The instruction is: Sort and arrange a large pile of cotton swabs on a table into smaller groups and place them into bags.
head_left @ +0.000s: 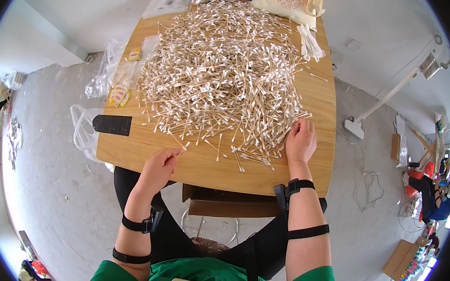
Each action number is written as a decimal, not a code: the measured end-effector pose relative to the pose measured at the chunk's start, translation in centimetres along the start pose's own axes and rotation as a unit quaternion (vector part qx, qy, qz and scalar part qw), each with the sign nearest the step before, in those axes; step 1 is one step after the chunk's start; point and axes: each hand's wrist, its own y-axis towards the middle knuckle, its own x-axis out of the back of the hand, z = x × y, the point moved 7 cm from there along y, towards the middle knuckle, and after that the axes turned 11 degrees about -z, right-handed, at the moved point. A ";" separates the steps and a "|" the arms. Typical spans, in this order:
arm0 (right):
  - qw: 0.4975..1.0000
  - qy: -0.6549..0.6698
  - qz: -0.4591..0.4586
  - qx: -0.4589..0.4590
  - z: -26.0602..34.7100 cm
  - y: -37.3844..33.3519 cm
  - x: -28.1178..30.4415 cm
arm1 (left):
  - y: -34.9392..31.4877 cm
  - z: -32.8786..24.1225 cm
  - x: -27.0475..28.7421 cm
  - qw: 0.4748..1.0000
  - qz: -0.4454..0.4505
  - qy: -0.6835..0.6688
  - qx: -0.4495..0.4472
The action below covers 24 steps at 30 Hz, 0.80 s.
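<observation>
On the wooden surface (307, 173) we see a wide heap of cotton swabs (222, 71). Our left hand (160, 165) pinches one swab (180, 151), its stick pointing toward one o'clock. Our right hand (300, 141) rests fingers together on the heap's five-o'clock edge, nearer the pile.

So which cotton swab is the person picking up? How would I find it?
Find the wooden table covered by a big pile of cotton swabs. Go to its near edge, left of the pile, where the left hand is. The cotton swab pinched in those fingertips is lifted and alone, while the others lie on the table.
</observation>
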 end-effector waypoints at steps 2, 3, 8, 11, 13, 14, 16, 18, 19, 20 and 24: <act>1.000 0.003 -0.002 -0.001 0.0 -0.1 0.0 | -1.9 -2.2 -1.0 0.997 0.070 0.030 -0.026; 1.000 0.001 0.000 -0.004 -0.2 -0.2 0.0 | -3.0 -3.0 -2.5 0.987 0.141 0.059 -0.052; 1.000 0.003 0.003 -0.006 0.1 -0.1 -0.2 | -8.9 0.1 -10.8 0.894 0.405 0.137 -0.133; 1.000 -0.002 0.001 -0.003 0.0 -0.1 -0.1 | -9.1 -0.2 -11.5 0.917 0.259 0.169 -0.254; 1.000 0.003 0.000 -0.001 -0.1 0.0 -0.1 | -8.8 -0.6 -11.2 0.924 0.225 0.193 -0.242; 1.000 0.003 0.000 -0.001 -0.2 -0.1 -0.2 | -8.3 -1.1 -11.1 0.924 0.226 0.192 -0.242; 1.000 -0.005 0.000 0.000 -0.5 -0.1 -0.2 | -6.8 -3.4 -10.3 0.929 0.196 0.133 -0.283; 1.000 0.007 -0.003 -0.001 -0.1 -0.1 -0.1 | -4.8 -5.4 -9.1 0.931 0.140 0.134 -0.308; 1.000 0.018 -0.005 -0.001 -0.1 -0.1 0.0 | -4.0 -6.4 -8.3 0.930 0.083 0.133 -0.333; 1.000 0.018 -0.006 -0.001 -0.1 -0.1 -0.1 | -3.4 -6.6 -8.5 0.930 0.084 0.133 -0.333; 1.000 0.014 -0.004 0.007 0.3 0.0 -0.2 | -1.1 -7.5 -11.2 0.903 0.115 0.128 -0.394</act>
